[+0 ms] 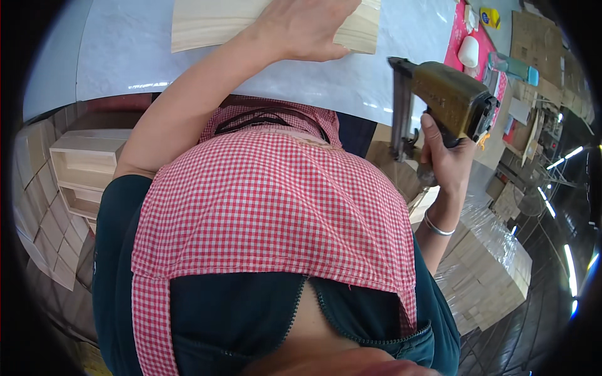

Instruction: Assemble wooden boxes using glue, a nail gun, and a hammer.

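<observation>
My left hand (307,31) rests on a pale wooden board (216,25) at the top of the view. Its thumb is stretched out beside the board's near edge, and the other fingers are partly cut off by the frame. In my right hand (448,153) is a nail gun (445,94), with my fingers wrapped around its handle. The tool is held off the right side of the worktable, its dark nose and magazine on the left, apart from the board.
The pale worktable (138,56) spans the top. At its right lie a white roll (468,51), a teal bottle (514,67) and a yellow packet (490,18). Wooden boxes (88,160) stand at left; plastic-wrapped wooden pieces (483,269) are stacked at lower right.
</observation>
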The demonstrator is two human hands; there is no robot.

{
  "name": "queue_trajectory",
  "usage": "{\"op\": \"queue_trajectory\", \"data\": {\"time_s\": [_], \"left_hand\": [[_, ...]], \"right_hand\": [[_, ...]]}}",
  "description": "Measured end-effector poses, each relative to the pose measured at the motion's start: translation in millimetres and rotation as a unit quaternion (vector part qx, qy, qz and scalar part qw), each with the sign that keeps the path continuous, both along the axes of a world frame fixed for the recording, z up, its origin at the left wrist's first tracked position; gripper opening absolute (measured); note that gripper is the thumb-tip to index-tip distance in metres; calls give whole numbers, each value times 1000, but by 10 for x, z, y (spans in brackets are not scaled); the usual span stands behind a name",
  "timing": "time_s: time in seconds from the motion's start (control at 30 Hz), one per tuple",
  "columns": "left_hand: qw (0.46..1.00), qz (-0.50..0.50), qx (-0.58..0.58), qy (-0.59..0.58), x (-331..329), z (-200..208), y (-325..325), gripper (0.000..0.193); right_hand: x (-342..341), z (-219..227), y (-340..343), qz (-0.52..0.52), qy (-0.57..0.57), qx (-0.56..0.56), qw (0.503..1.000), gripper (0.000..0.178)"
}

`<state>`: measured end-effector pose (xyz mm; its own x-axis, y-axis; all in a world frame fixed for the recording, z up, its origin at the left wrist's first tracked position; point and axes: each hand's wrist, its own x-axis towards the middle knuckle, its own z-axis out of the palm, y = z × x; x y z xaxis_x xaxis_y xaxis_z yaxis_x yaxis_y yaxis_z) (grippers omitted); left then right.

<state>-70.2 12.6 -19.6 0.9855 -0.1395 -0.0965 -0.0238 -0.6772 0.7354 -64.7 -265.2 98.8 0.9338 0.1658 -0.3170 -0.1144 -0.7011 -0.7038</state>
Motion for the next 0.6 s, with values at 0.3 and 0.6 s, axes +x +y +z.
{"op": "queue_trajectory", "data": {"time_s": [0.3,0.6], "left_hand": [[1000,4,4,3,2,-15,-22,56],[999,9,36,-29,16,-51,-27,53]], "right_hand": [[-46,-30,170,39,37,14,998,27],[-3,-11,239,39,49,4,998,26]]}}
